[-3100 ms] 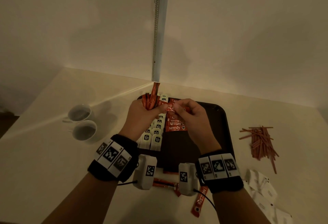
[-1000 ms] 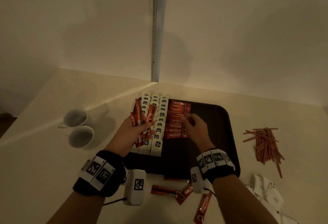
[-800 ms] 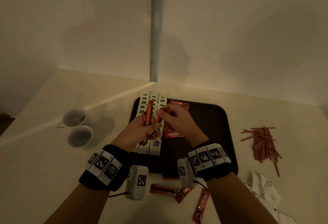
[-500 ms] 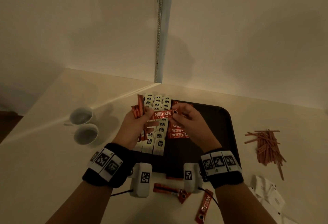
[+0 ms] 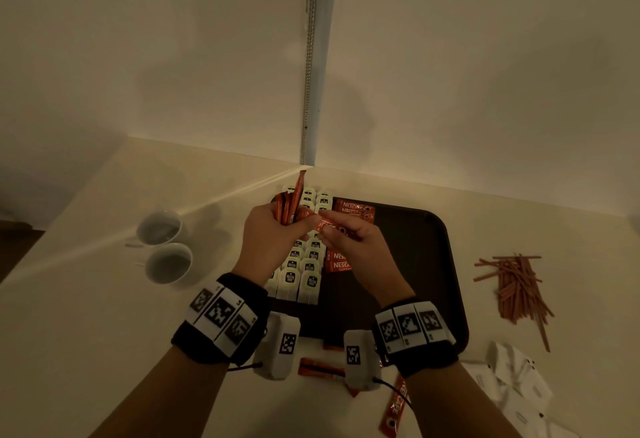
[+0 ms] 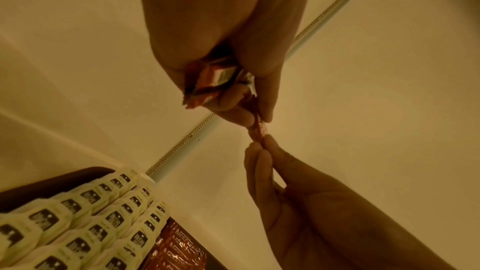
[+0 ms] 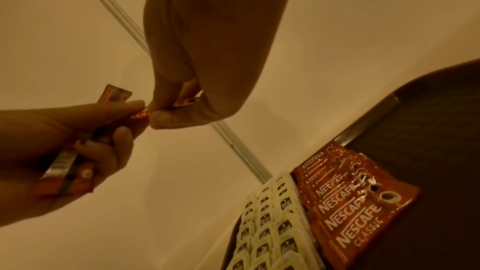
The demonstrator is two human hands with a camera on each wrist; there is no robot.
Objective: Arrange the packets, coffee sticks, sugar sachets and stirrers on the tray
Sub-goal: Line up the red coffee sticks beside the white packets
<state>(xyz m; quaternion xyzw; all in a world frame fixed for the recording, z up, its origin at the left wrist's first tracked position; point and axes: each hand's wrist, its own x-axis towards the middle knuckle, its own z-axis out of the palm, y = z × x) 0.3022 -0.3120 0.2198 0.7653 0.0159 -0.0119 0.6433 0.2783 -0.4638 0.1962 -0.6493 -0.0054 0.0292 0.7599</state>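
Observation:
My left hand (image 5: 294,221) grips an upright bundle of red coffee sticks (image 5: 289,203) above the dark tray (image 5: 436,264). My right hand (image 5: 329,231) pinches one end of a single coffee stick (image 5: 325,225); my left thumb and forefinger still hold its other end, as the left wrist view shows (image 6: 257,128). On the tray lie rows of white packets (image 5: 306,266) and beside them an overlapping row of coffee sticks (image 7: 350,202). Red stirrers (image 5: 516,285) and white sugar sachets (image 5: 512,378) lie on the table to the tray's right.
Two white cups (image 5: 168,262) stand left of the tray. Loose coffee sticks (image 5: 318,366) lie on the table in front of the tray, partly under my wrists, one more (image 5: 394,406) nearer me. The wall corner is just behind the tray.
My right hand left the coffee row on the tray, came back to the left hand's bundle and took hold of one stick. Both hands now sit closer together, a little higher.

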